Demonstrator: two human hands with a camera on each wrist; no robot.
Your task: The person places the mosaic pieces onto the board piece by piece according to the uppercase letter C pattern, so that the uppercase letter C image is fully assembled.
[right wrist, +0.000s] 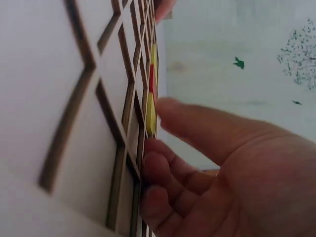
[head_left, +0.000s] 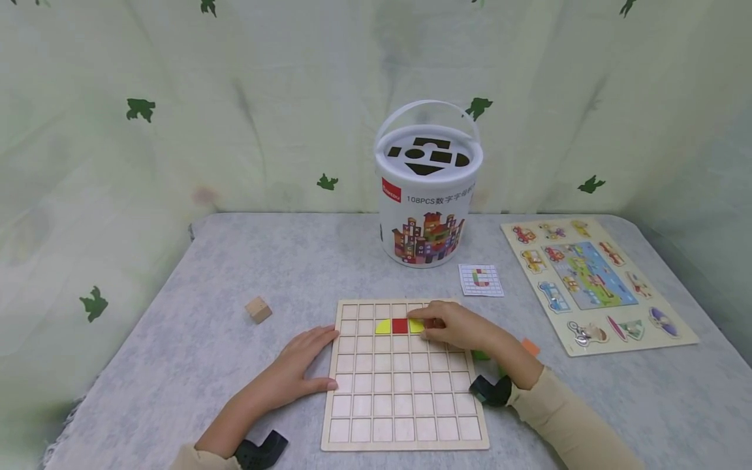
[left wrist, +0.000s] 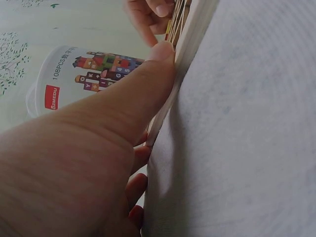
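Note:
A wooden grid board (head_left: 405, 398) lies flat on the table in front of me. Three tiles sit in a row in its second line: a yellow one (head_left: 382, 326), a red one (head_left: 400, 326) and another yellow tile (head_left: 416, 325). My right hand (head_left: 427, 326) rests on the board and pinches that right-hand yellow tile (right wrist: 150, 112) between thumb and curled fingers. My left hand (head_left: 322, 358) lies flat on the table, and its thumb (left wrist: 148, 74) presses against the board's left edge (left wrist: 183, 44).
A white lidded bucket (head_left: 427, 196) with a handle stands behind the board. A small pattern card (head_left: 481, 279) and a vehicle puzzle board (head_left: 596, 284) lie to the right. A plain wooden cube (head_left: 258, 309) sits at the left. Orange (head_left: 531, 346) and green (head_left: 480, 356) pieces lie by my right wrist.

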